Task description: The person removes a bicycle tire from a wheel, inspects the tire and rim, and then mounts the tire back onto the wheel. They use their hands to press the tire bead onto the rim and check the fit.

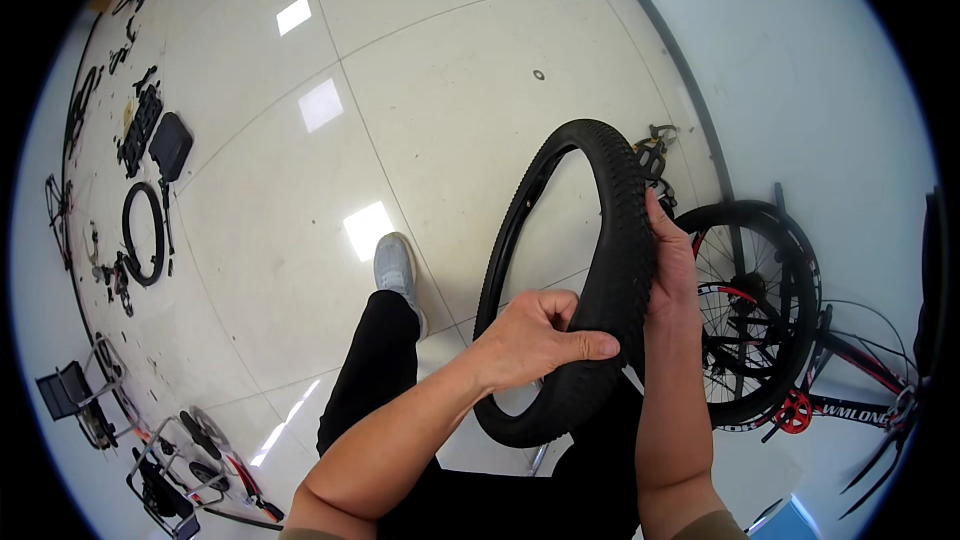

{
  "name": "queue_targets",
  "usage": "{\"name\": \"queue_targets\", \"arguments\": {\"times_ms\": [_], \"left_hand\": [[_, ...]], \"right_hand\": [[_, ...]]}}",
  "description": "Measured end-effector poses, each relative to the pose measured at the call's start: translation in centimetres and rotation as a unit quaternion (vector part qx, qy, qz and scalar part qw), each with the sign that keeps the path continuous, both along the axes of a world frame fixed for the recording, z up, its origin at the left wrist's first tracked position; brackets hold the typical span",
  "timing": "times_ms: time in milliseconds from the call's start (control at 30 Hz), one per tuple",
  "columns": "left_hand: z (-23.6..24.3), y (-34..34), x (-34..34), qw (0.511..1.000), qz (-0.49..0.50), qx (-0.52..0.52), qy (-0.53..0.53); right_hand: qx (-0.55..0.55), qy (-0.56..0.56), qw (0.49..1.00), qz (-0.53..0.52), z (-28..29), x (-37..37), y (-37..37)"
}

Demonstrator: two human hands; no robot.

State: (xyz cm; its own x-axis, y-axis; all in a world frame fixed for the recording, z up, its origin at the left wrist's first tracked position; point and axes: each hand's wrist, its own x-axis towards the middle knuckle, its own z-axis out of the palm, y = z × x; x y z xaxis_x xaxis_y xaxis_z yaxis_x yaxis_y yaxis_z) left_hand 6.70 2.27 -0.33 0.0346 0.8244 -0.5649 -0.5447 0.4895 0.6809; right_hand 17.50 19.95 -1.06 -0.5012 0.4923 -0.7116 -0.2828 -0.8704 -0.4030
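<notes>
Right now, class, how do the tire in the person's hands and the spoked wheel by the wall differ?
The tire is held in the left hand and right hand; the spoked wheel sits by the wall. The tire's middle is open, while the spoked wheel has spokes and a hub. Both have a black outer ring.

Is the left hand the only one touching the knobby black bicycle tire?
No, the left hand grips the knobby black bicycle tire, and the right hand is against its outer tread.
</notes>
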Motion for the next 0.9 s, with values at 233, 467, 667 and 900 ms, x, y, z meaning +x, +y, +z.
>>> {"name": "queue_targets", "arguments": {"times_ms": [233,467,667,900], "left_hand": [[0.5,0.4,-0.7,1.000,-0.023,0.000,0.009],[0.3,0.3,-2.1,0.998,0.054,0.018,0.012],[1.3,1.1,-6.1,0.967,0.205,-0.022,0.149],[1.9,0.2,-10.2,0.943,0.328,-0.031,0.055]], "right_hand": [[0.028,0.025,0.999,0.016,-0.8,0.4,0.0],[0.063,-0.010,0.998,0.009,-0.4,-1.8,-2.6],[0.014,-0.104,0.990,0.096,-3.0,-2.3,-9.1],[0.034,0.057,0.965,0.252,1.2,-3.6,-17.2]]}}
